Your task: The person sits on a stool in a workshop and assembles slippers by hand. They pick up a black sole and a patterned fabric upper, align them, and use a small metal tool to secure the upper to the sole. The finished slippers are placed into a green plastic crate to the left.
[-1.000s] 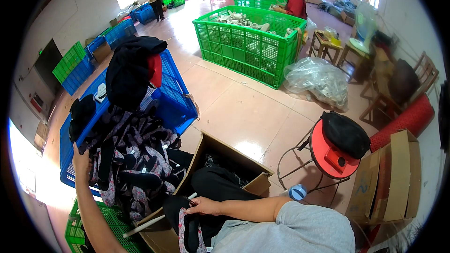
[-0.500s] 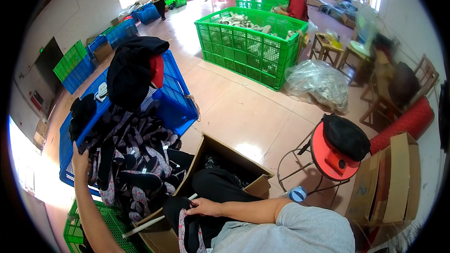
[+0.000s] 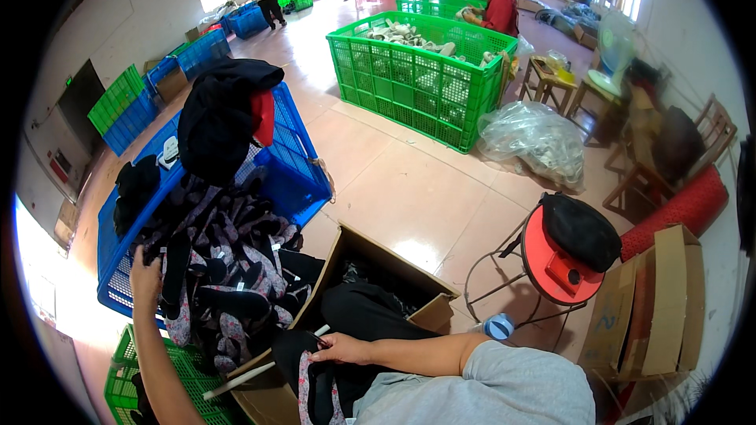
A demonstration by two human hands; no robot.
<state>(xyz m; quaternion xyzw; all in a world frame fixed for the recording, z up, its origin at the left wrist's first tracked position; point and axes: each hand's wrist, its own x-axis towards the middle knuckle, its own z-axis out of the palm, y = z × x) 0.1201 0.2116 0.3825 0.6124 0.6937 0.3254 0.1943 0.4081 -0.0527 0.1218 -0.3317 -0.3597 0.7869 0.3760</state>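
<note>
My left hand (image 3: pixel 145 277) is at the near left side of a tilted blue plastic crate (image 3: pixel 295 177), fingers apart, next to the heap of slippers (image 3: pixel 236 267) with pink-grey floral fabric and dark soles. Nothing shows in its grasp. My right hand (image 3: pixel 344 348) is closed over my lap, on the floral edge of a dark slipper (image 3: pixel 321 393). A small dark object (image 3: pixel 322 340) shows at its fingertips; its kind I cannot make out. The slipper's lower end is cut off by the picture's edge.
An open cardboard box (image 3: pixel 429 316) stands beyond my legs, with a white rod (image 3: pixel 240 382) beside it. Dark clothing (image 3: pixel 224 118) hangs over the blue crate. To the right is a red-topped stool (image 3: pixel 539 256). A large green crate (image 3: pixel 409 83) holds pale shoes; a person in red stands behind it.
My left hand has shifted slightly right and down, from the blue crate's rim toward the slipper heap. My right hand and its slipper have stayed in place.
</note>
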